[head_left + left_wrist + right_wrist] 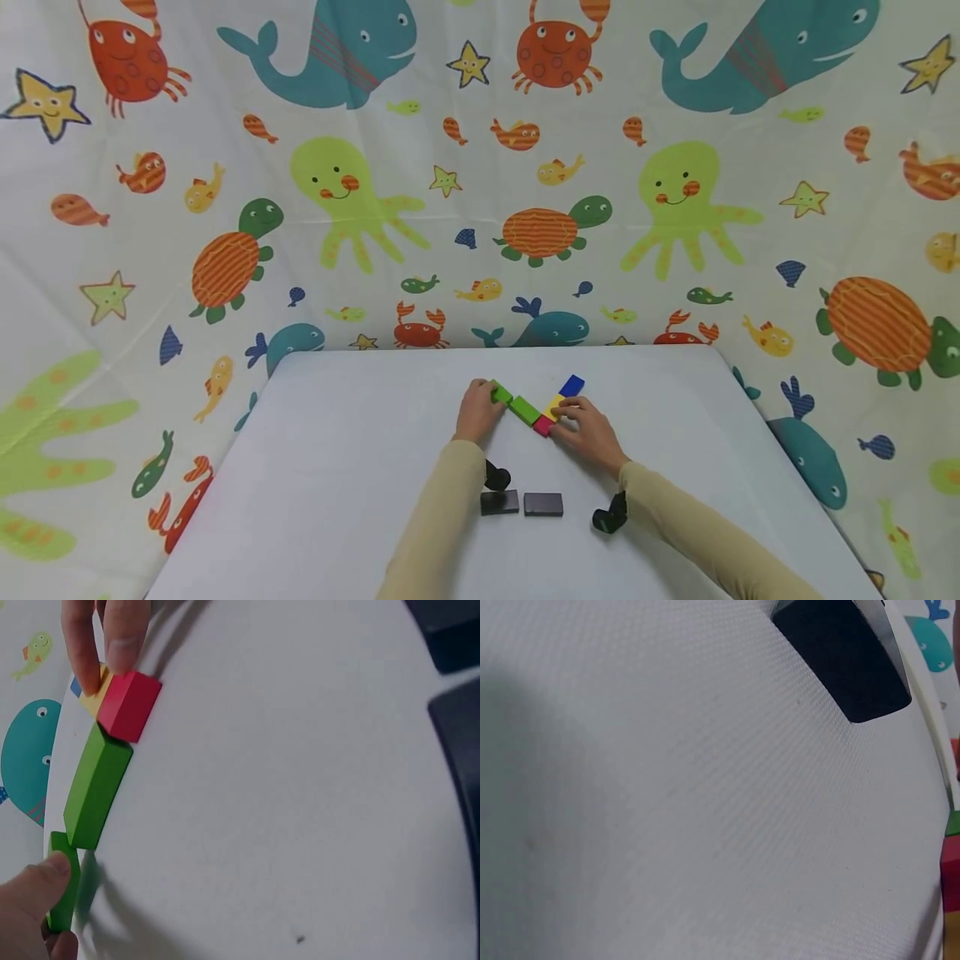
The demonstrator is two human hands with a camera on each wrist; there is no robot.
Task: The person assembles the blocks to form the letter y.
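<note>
In the head view, several coloured blocks form a V on the white table. My left hand (478, 412) pinches the outer green block (64, 896) at the left end, with the thumb on its near face. A second green block (524, 410) touches it, and its other end meets the red block (542, 426) at the bottom of the V. My right hand (591, 435) has thumb and finger at the red block, and one fingertip lies against the yellow block (552, 407). Beyond the yellow one lies a blue block (572, 385).
Two dark blocks (543, 504) lie side by side nearer to me, between the forearms. A black camera (609, 514) sits at the right wrist, another at the left. Behind the white table (337, 467) hangs a cloth (457, 217) printed with sea animals.
</note>
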